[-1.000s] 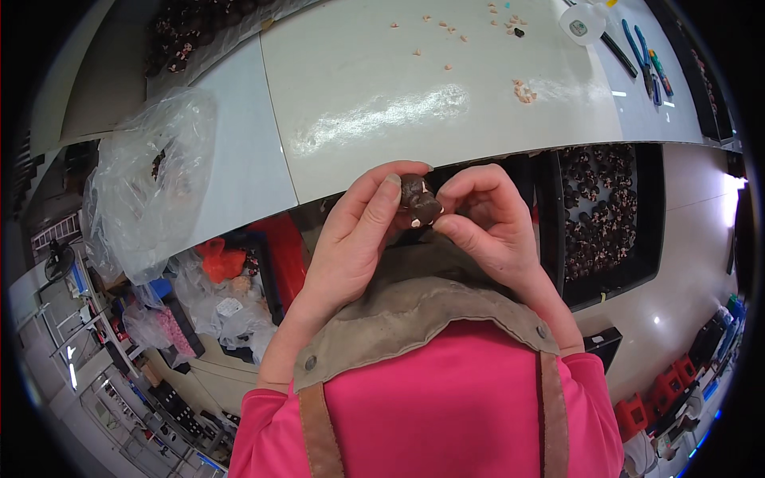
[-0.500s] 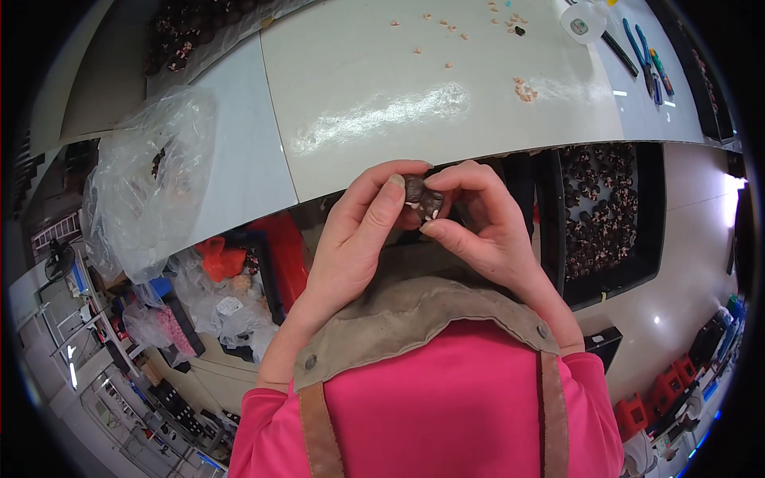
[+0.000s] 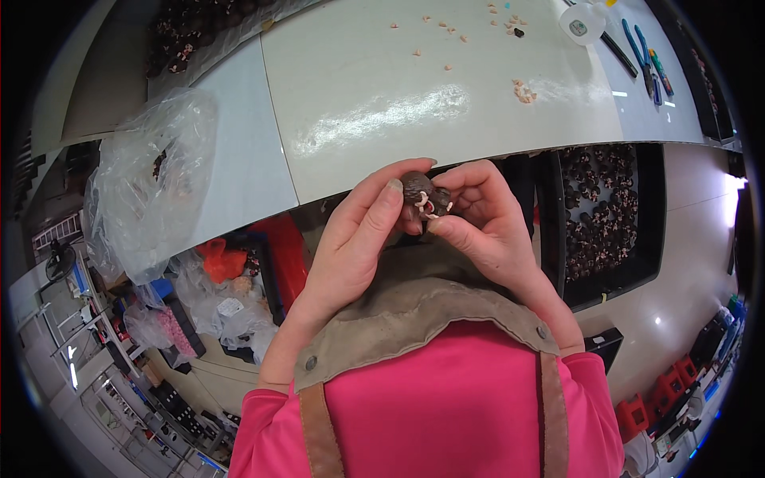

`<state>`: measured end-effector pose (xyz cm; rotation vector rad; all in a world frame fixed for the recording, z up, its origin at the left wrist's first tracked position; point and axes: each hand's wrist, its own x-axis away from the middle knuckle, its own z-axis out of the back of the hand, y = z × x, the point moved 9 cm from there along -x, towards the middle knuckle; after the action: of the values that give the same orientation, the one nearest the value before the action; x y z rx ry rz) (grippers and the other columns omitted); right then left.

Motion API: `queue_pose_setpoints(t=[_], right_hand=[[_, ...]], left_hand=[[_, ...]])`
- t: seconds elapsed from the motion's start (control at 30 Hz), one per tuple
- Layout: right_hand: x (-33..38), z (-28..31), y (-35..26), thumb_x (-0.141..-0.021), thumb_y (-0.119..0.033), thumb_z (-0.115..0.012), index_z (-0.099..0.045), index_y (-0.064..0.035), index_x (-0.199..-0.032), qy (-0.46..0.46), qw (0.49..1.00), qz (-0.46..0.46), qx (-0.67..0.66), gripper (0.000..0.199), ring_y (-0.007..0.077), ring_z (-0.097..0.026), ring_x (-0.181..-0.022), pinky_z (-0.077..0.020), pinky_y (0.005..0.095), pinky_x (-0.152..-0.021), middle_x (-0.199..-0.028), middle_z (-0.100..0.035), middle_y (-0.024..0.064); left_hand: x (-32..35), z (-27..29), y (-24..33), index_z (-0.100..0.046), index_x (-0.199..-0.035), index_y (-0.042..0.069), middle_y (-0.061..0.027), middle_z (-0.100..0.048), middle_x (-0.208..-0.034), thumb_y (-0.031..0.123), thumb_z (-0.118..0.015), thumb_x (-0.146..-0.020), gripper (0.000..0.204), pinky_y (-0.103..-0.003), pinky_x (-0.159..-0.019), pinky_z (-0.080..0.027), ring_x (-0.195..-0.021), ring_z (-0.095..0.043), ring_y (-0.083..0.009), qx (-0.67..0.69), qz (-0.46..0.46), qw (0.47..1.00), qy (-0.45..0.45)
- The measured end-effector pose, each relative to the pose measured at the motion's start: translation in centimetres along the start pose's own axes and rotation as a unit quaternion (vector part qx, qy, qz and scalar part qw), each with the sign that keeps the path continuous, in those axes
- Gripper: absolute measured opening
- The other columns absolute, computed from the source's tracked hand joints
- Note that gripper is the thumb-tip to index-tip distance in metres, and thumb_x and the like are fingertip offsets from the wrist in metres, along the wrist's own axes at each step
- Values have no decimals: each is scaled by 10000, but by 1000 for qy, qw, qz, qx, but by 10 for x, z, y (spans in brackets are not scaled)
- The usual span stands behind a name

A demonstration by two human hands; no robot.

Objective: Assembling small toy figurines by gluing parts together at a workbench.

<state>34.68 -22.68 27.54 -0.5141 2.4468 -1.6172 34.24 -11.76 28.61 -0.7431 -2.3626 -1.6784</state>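
Between my two hands, just off the table's near edge, is a small dark brown figurine [image 3: 419, 188] with pale pink parts and a spot of red. My left hand [image 3: 362, 223] grips its rounded left side, thumb on the near face. The fingertips and thumb of my right hand [image 3: 486, 219] pinch its right side. Part of the figurine is hidden behind my fingers. Small pale pink pieces [image 3: 523, 92] lie scattered on the white table [image 3: 358, 72] beyond, along with one small dark piece [image 3: 519, 33].
A black crate [image 3: 613, 291] full of similar brown-and-pink pieces stands below the table at right. Blue-handled pliers [image 3: 642, 60], a pen [image 3: 620, 54] and a white bottle [image 3: 582, 24] lie at the far right. A clear plastic bag [image 3: 151, 183] hangs over the left edge; more brown pieces [image 3: 207, 32] sit far left.
The figurine has turned in my fingers, so its rounded brown top and more of its pink and red details now show. Both hands stay in nearly the same place.
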Motion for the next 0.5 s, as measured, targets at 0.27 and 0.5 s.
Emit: queue_pose_setpoints(t=[0.27, 0.5], right_hand=[[-1, -2, -1, -840, -99, -654, -430, -3, -1112, 1, 1000, -6, -22, 365, 119, -563, -939, -452, 251, -826, -1030, -571, 89], [-1, -1, 2, -853, -114, -639, -427, -11, -1109, 2, 1000, -14, -18, 348, 113, -567, -911, -461, 243, -797, -1017, -569, 80]], left_hand=[[0, 1, -1, -464, -1280, 40, 16, -507, -909, 277, -395, -987, 382, -197, -783, -405, -803, -455, -56, -1, -2, 1000, -3], [1, 1, 2, -460, -1286, 44, 18, -503, -905, 249, -409, -983, 370, -190, -763, -397, -786, -442, -57, 4, -5, 1000, -1]])
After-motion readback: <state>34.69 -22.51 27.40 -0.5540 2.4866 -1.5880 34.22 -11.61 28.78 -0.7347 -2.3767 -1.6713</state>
